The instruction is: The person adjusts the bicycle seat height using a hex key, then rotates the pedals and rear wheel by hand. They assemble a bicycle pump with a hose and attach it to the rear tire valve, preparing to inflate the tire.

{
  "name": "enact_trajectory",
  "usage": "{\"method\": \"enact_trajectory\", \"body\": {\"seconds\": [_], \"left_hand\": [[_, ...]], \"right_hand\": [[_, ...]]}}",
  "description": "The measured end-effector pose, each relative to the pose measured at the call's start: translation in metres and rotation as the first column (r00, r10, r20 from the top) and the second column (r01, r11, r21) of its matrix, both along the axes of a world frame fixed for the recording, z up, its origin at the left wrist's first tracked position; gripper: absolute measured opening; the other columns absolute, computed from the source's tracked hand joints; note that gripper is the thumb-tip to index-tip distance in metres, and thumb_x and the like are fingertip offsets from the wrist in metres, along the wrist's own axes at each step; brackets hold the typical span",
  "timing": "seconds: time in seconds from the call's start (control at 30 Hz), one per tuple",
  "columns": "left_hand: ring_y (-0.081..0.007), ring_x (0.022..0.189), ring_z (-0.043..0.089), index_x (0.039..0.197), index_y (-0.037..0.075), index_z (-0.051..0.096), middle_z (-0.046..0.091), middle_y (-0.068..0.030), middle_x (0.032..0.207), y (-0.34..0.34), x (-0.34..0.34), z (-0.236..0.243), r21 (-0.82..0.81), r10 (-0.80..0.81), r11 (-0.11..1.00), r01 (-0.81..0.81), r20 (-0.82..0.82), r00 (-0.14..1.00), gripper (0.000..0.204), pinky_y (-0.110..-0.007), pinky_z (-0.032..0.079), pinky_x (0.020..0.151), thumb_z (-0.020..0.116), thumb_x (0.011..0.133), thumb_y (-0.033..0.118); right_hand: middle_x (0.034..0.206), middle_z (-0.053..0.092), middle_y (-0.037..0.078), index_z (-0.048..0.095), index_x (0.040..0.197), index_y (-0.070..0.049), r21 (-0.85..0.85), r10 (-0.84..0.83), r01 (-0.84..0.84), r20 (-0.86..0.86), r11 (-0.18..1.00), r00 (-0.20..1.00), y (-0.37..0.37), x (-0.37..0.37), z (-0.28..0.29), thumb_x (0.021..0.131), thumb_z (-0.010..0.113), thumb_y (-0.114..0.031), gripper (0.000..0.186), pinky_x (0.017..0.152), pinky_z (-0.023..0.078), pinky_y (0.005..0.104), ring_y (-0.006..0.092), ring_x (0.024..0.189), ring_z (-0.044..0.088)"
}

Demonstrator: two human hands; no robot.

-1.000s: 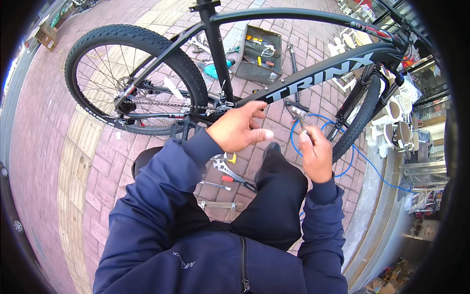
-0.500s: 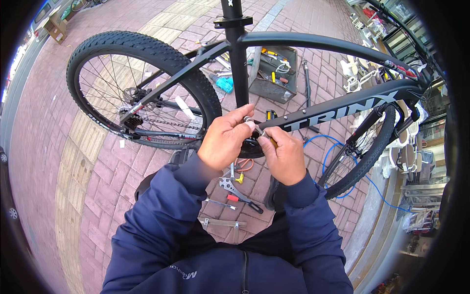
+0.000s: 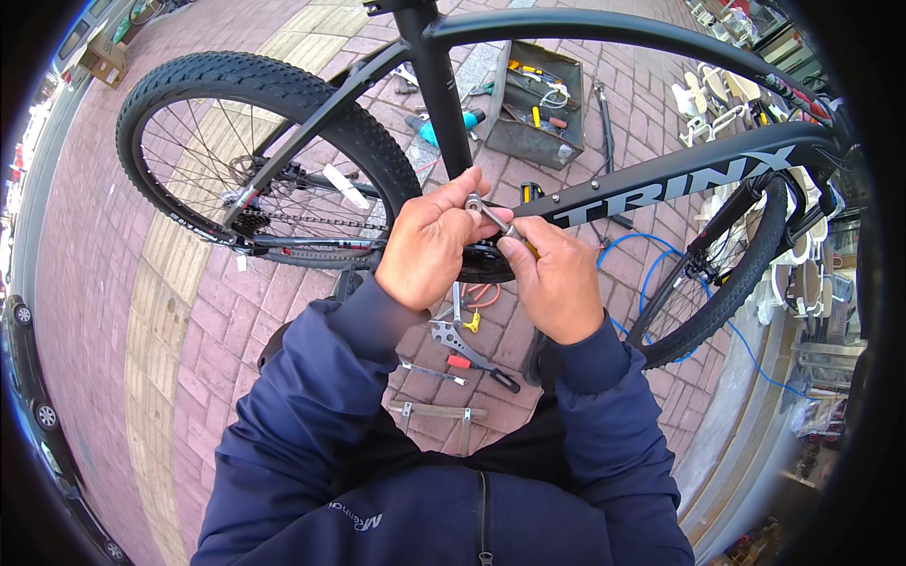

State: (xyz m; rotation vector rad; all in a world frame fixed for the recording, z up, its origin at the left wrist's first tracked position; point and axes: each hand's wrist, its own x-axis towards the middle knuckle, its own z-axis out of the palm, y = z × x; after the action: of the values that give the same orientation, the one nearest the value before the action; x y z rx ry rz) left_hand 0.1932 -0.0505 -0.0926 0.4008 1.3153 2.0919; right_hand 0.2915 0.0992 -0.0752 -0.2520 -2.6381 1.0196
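Pinched between the thumb and fingers of my left hand (image 3: 422, 250) is a small round metal part (image 3: 474, 202) with a hole in its face. My right hand (image 3: 559, 281) grips what looks like a screwdriver (image 3: 496, 220); its yellowish handle is mostly hidden in the palm. The metal shaft reaches across to the small part, and its tip appears to touch it. Both hands are in front of the black bicycle frame (image 3: 578, 193), close to where the seat tube meets the down tube. Behind them the crank area is partly covered.
The rear wheel (image 3: 162, 83) stands to the left. Beyond the frame are an open metal toolbox (image 3: 533, 144) and a teal power tool (image 3: 427, 131). A flat multi-hole wrench (image 3: 451, 336) and other tools lie on the paving below my hands. A blue hose (image 3: 651, 241) curls near the front wheel (image 3: 746, 297).
The small metal part has turned so its holed face shows, and more of the screwdriver's shaft is visible between my hands. The view has shifted slightly; both hands keep their grips.
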Motion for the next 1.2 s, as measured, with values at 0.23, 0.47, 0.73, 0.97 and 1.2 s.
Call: {"method": "enact_trajectory", "body": {"seconds": [0.23,0.47,0.73,0.97,1.2], "left_hand": [[-0.0282,0.121,0.065,0.153,-0.011,0.037,0.054,-0.0201,0.142,0.0001,0.0026,-0.0014,-0.015,-0.025,1.0,0.024,-0.049,0.998,0.049,-0.037,0.054,0.105,0.043,0.105,0.001],[-0.0255,0.114,0.067,0.147,-0.013,0.044,0.058,-0.0208,0.135,0.0037,0.0015,-0.0052,-0.054,0.009,0.998,-0.014,-0.089,0.996,0.047,-0.035,0.055,0.101,0.04,0.102,0.001],[-0.027,0.115,0.067,0.144,-0.012,0.047,0.058,-0.0208,0.135,0.0076,0.0026,-0.0064,-0.09,0.046,0.994,-0.053,-0.086,0.995,0.048,-0.037,0.055,0.102,0.037,0.1,0.003],[-0.0276,0.118,0.066,0.15,-0.011,0.041,0.054,-0.0204,0.143,0.0055,0.0035,-0.0079,-0.052,0.027,0.998,-0.032,-0.091,0.996,0.051,-0.037,0.054,0.103,0.04,0.101,0.002],[-0.0271,0.12,0.065,0.152,-0.01,0.039,0.053,-0.0198,0.143,0.0042,0.0031,-0.0092,-0.07,-0.004,0.998,-0.002,-0.077,0.997,0.05,-0.037,0.053,0.105,0.041,0.104,0.002]], "right_hand": [[0.084,0.067,0.02,0.066,0.1,-0.002,-0.043,-0.017,0.017,0.02,0.999,1.0,0.0012,0.0032,0.0028,0.093,0.069,-0.016,0.016,0.069,0.051,0.0479,0.0421,0.078,0.066],[0.084,0.067,0.02,0.067,0.101,-0.003,-0.022,-0.018,0.018,-0.004,1.0,1.0,-0.0024,0.0013,-0.0018,0.094,0.069,-0.017,0.016,0.069,0.051,0.0495,0.0423,0.079,0.066],[0.083,0.067,0.02,0.067,0.102,-0.003,-0.008,-0.02,0.019,-0.014,1.0,1.0,-0.0056,-0.0014,-0.0033,0.094,0.069,-0.016,0.015,0.068,0.051,0.0496,0.0418,0.077,0.066],[0.082,0.067,0.02,0.067,0.101,-0.002,-0.029,-0.022,0.021,-0.015,0.999,1.0,-0.0023,0.0003,-0.0008,0.094,0.068,-0.016,0.016,0.067,0.051,0.0496,0.042,0.076,0.067],[0.082,0.068,0.022,0.066,0.101,-0.002,-0.065,-0.008,0.011,0.046,0.998,0.999,-0.0002,0.0006,0.0003,0.095,0.066,-0.017,0.016,0.067,0.051,0.0498,0.044,0.076,0.066]]}}
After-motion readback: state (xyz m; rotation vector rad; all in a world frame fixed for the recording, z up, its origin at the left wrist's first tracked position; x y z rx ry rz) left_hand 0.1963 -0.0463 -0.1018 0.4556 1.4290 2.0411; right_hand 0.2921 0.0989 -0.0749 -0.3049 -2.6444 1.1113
